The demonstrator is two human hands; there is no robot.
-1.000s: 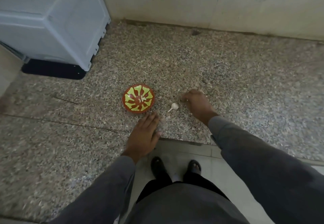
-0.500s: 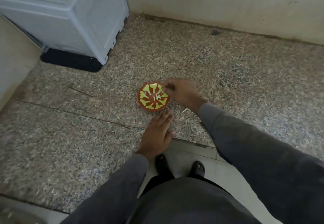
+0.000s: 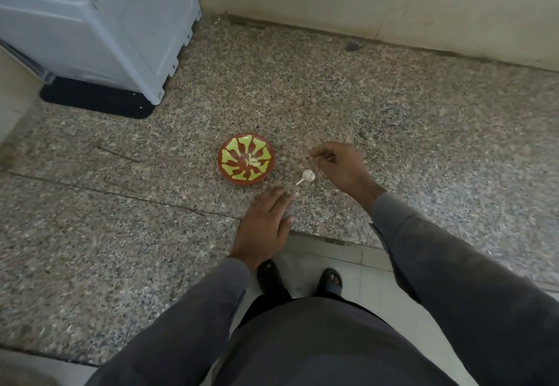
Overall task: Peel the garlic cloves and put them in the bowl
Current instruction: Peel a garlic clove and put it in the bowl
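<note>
A red bowl (image 3: 246, 158) with a green pattern sits on the speckled stone counter (image 3: 393, 131), and a few pale peeled cloves (image 3: 253, 161) lie in its middle. Just right of the bowl a small white garlic bulb (image 3: 308, 175) with a short stem lies on the stone. My right hand (image 3: 340, 166) hovers just above and to the right of the bulb, thumb and fingers drawn together; nothing shows between them. My left hand (image 3: 266, 222) rests flat on the counter near its front edge, below the bowl and the bulb.
A pale blue appliance (image 3: 99, 25) on a black base stands at the back left. A wall (image 3: 363, 1) runs along the back. The counter's front edge has a cut-out where my feet (image 3: 299, 279) show on the tiled floor.
My right hand was at the bowl's right rim half a second ago and has drawn back right, over the bulb. The left hand stays flat on the counter.
</note>
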